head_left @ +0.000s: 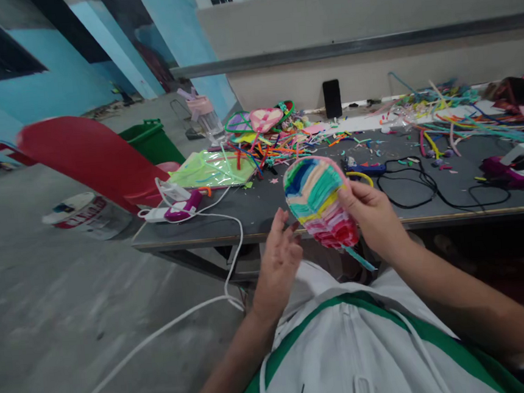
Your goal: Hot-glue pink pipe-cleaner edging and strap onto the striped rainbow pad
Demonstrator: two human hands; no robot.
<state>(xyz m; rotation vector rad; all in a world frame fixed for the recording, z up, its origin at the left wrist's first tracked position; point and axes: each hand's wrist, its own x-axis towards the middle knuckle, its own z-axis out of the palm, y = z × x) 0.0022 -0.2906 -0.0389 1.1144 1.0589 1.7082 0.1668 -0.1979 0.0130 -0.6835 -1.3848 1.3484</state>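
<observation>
Above the table's front edge, my right hand pinches the right edge of a leaf-shaped pipe-cleaner craft. Its slanting stripes run from blue and teal at the top through yellow to pink and red at the bottom. A pink border shows along its upper right side, and a teal stem sticks out below. My left hand is beside the lower left edge of the leaf, fingers apart and holding nothing. Whether its fingertips touch the leaf I cannot tell.
Loose pipe cleaners and scraps cover the back of the table. A phone leans at the wall. A black cord lies right, a white cable hangs off left. A red chair and a bucket stand left.
</observation>
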